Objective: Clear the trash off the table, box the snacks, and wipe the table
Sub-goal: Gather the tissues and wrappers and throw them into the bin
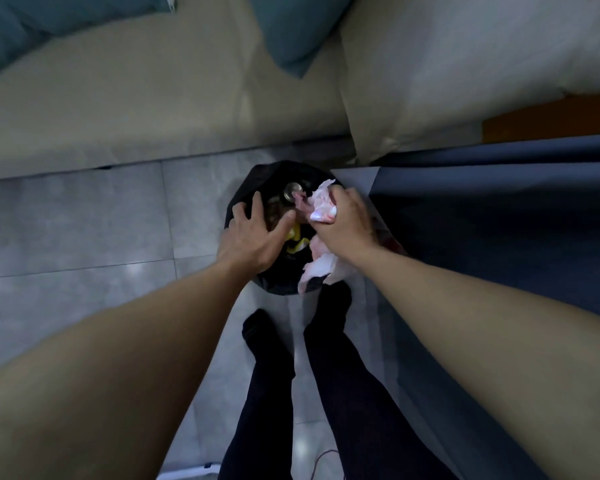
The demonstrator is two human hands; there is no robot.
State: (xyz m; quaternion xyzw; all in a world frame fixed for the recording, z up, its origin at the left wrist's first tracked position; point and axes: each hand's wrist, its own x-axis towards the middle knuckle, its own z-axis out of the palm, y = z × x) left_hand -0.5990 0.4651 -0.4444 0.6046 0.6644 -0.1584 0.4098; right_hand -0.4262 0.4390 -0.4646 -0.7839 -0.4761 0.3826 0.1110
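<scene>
— What is seen around the bin?
— A black-lined bin [243, 188] is set on the grey tiled floor [66, 220], between a beige sofa [153, 116] with teal cushions [49, 26] and the corner of a surface [499, 220] draped in dark blue cloth. Legs [343, 375] in dark trousers are seen just below it.
— Is the opening blocked?
— Partly. The left hand [253, 233] is spread open over the near left rim, and nothing is held in it. A round can top [292, 191] and a yellow wrapper [297, 242] are seen inside.
— And the trash?
— A crumpled wad of white and pinkish paper [321, 206] is gripped in the right hand [347, 220], whose fingers are curled tightly round it. It is held above the bin's right side, with a loose end hanging past the rim.
</scene>
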